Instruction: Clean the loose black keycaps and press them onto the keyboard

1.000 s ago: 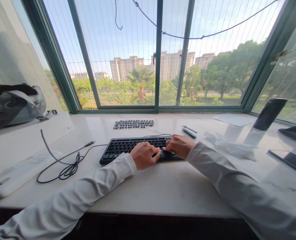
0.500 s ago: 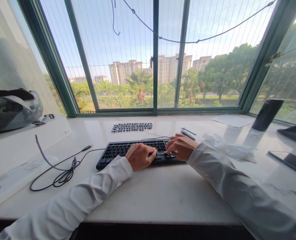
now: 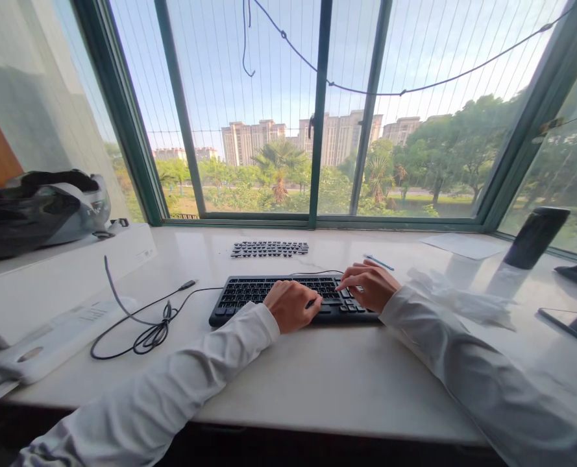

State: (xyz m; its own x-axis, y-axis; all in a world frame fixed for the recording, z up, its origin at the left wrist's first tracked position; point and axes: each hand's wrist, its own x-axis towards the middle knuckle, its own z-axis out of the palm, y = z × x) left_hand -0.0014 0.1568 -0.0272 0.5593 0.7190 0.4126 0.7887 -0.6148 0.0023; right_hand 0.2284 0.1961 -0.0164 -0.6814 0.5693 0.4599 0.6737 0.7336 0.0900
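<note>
A black keyboard [image 3: 249,295] lies on the white tabletop, most of its key places showing without caps. My left hand [image 3: 294,306] rests over its front middle, fingers curled and thumb toward the front edge. Whatever is between those fingertips is hidden. Just to the right, my right hand [image 3: 372,285] reaches over the keys, index finger stretched down to the board and fingers apart, with nothing visible in its grasp. Loose black keycaps [image 3: 269,249] lie in rows behind the keyboard. A thin blue stick-like tool [image 3: 378,262] lies behind my right hand.
A coiled cable [image 3: 154,334] and a white power strip [image 3: 64,337] lie at left, near a white box [image 3: 74,266] bearing a helmet [image 3: 49,207]. Crumpled clear plastic [image 3: 458,301], a phone [image 3: 570,324], paper [image 3: 463,246] and a dark cylinder [image 3: 536,237] are at right.
The whole view has shifted, so the desk things appear farther right. My right index finger is now higher on the keyboard, uncovering keys below it. My left hand stays at the front edge.
</note>
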